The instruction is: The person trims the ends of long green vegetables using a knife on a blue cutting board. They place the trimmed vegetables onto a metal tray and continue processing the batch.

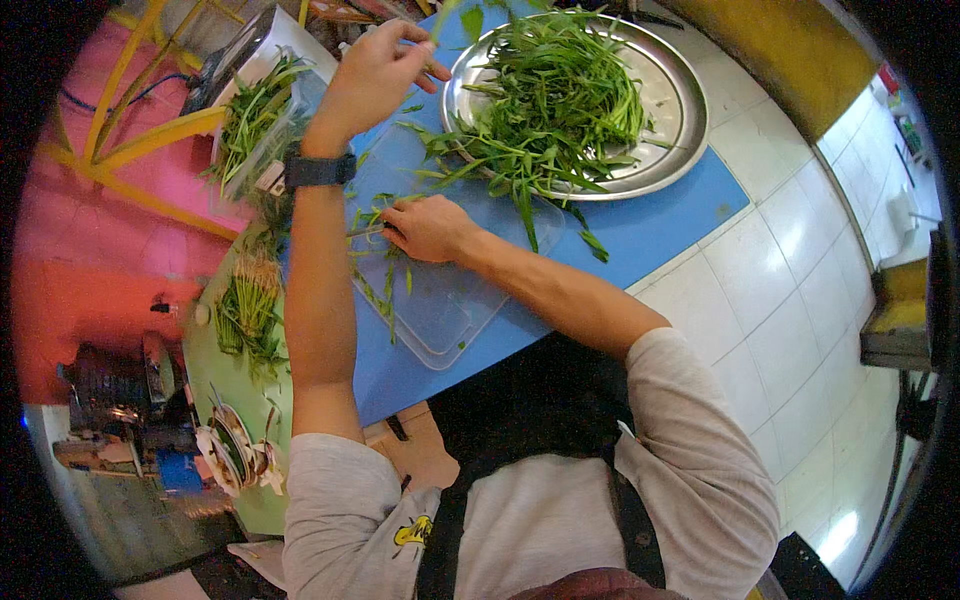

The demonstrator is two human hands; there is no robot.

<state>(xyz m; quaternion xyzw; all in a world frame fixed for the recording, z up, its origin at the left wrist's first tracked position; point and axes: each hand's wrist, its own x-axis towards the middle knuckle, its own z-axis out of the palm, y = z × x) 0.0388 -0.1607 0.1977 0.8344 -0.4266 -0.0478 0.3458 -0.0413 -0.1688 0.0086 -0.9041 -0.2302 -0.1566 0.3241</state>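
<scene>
My left hand [382, 75], with a dark watch at its wrist, is raised at the top and pinches a green leafy stalk [445, 22] between its fingertips. My right hand [431, 229] rests lower, over a clear plastic lid [450, 330] on the blue tabletop [660, 232]. Its fingers are closed on thin green stems [366, 231]; the fingertips are partly hidden. Just right of my left hand, a round steel tray [686, 97] holds a heap of long leafy greens [555, 97], some hanging over its near edge. Cut leaves and stem bits lie scattered on the lid.
A clear plastic container [300, 105] of greens stands left of my left forearm. Bundled greens [251, 300] and stacked dishes [229, 446] lie on a green table [262, 510] at the left. Yellow metal bars [165, 139] cross the upper left.
</scene>
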